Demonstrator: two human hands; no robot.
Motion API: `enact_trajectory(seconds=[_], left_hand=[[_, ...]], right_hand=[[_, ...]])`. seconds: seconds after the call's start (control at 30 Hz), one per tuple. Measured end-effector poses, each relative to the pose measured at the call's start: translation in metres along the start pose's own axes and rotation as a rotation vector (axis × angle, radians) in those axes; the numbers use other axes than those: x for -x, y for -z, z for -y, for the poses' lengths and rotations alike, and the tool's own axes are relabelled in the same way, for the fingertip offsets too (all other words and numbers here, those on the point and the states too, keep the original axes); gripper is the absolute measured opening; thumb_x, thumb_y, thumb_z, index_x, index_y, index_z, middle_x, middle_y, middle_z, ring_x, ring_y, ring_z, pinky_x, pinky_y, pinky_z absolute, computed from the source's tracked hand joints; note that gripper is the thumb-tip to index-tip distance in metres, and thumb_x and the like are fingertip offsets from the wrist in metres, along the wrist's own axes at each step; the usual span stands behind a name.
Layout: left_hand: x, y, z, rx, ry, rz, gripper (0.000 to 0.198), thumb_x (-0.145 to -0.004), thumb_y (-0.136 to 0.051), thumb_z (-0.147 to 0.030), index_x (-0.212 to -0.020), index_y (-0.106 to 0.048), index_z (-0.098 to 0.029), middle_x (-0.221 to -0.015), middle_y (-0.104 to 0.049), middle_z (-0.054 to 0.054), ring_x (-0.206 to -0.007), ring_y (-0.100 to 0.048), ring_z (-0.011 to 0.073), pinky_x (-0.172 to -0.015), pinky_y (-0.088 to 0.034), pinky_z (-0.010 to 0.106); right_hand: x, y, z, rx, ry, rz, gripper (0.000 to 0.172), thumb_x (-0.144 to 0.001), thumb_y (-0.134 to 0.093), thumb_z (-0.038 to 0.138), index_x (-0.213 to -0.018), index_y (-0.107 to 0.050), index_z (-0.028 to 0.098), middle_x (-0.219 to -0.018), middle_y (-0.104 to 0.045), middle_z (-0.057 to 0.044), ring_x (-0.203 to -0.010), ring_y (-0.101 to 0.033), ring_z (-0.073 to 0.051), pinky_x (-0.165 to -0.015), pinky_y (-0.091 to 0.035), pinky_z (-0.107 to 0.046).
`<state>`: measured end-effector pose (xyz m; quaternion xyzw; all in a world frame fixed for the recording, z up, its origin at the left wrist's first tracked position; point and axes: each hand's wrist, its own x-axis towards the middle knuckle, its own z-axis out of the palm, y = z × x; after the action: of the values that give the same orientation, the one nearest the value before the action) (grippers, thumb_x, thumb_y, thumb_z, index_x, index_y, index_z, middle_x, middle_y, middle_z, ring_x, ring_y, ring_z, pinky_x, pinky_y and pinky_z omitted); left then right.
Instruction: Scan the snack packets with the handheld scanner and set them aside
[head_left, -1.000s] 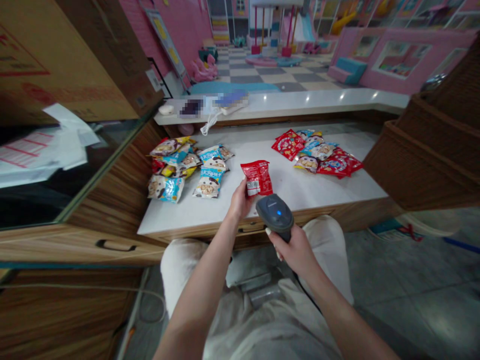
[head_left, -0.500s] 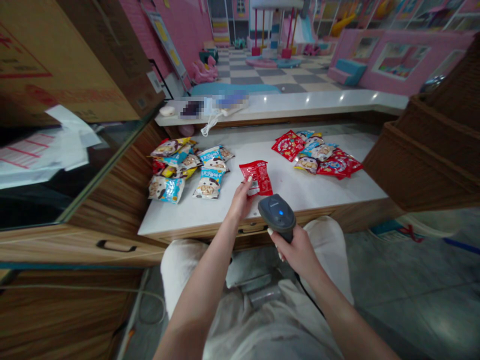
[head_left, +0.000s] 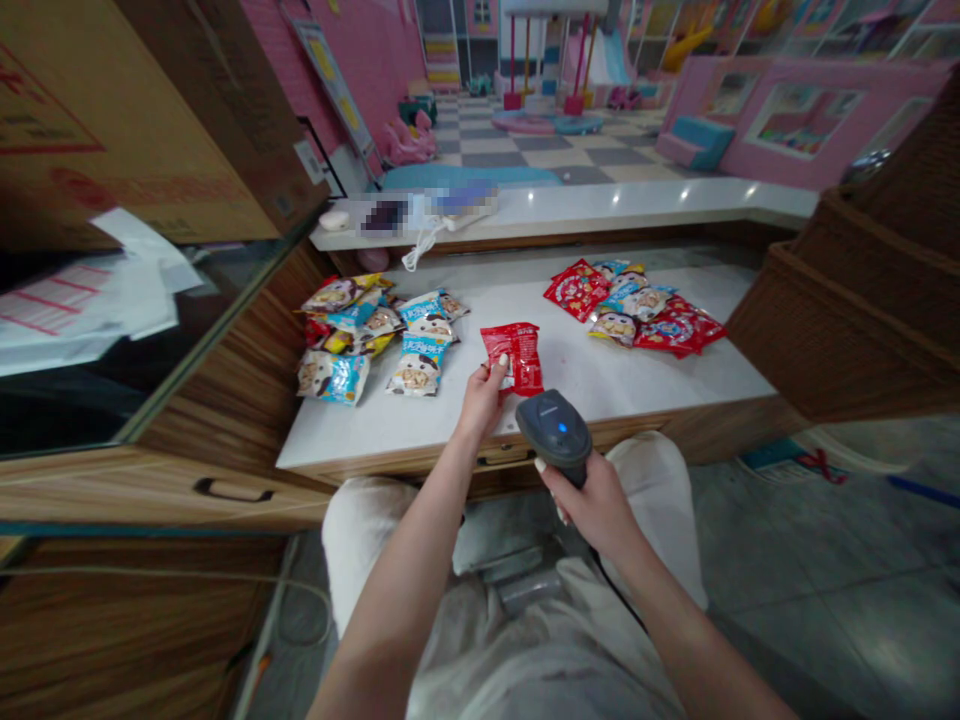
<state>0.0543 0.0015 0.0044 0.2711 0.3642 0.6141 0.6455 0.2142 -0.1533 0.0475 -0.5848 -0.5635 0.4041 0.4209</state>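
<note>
Head: packet corner (head_left: 521, 358) under left hand (head_left: 480, 405)

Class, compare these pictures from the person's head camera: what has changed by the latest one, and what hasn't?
The left hand has shifted slightly, its fingers still at the lower edge of the red packet. The right hand has moved the scanner slightly right and kept hold of it. Nothing was let go. The snack piles and counter look unchanged.
</note>
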Motion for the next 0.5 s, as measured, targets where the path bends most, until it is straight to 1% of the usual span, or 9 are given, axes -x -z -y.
enact_trajectory(seconds=[0.1,0.2,0.33,0.5], left_hand=[[-0.0003,-0.0012,-0.0010,-0.001,-0.002,-0.021,0.056,-0.073,-0.105,-0.060,-0.096,-0.078,-0.017,-0.095,-0.086,0.008,-0.102,-0.085,0.0296,-0.096,-0.068,0.040],[-0.0017,-0.0025,-0.0026,0.007,0.003,-0.067,0.052,-0.077,-0.102,-0.059,-0.092,-0.077,-0.017,-0.091,-0.086,0.009,-0.101,-0.085,0.0305,-0.094,-0.069,0.040],[-0.0042,-0.0019,-0.0031,0.028,0.010,-0.099,0.046,-0.081,-0.099,-0.055,-0.096,-0.078,-0.017,-0.096,-0.087,0.009,-0.100,-0.086,0.0285,-0.095,-0.067,0.038],[-0.0072,0.0015,-0.0015,0.060,0.015,-0.112,0.041,-0.083,-0.098,-0.050,-0.097,-0.077,-0.018,-0.096,-0.088,0.007,-0.098,-0.085,0.0263,-0.095,-0.066,0.035]], right_hand=[[-0.0006,0.0008,0.0012,-0.002,-0.007,-0.007,0.024,-0.084,-0.072,0.048,-0.073,-0.060,0.031,-0.049,-0.063,-0.002,-0.061,-0.078,-0.031,-0.047,-0.052,-0.029],[-0.0010,0.0011,0.0014,0.001,-0.006,-0.008,0.024,-0.084,-0.073,0.049,-0.073,-0.061,0.031,-0.049,-0.063,-0.001,-0.059,-0.077,-0.030,-0.047,-0.052,-0.029],[-0.0012,-0.0001,0.0005,-0.003,-0.020,0.001,0.025,-0.085,-0.074,0.049,-0.074,-0.061,0.031,-0.048,-0.061,0.000,-0.056,-0.076,-0.029,-0.047,-0.051,-0.030],[-0.0014,-0.0020,0.0010,-0.004,-0.018,0.011,0.025,-0.087,-0.074,0.049,-0.075,-0.062,0.030,-0.048,-0.063,-0.001,-0.058,-0.078,-0.031,-0.048,-0.053,-0.030]])
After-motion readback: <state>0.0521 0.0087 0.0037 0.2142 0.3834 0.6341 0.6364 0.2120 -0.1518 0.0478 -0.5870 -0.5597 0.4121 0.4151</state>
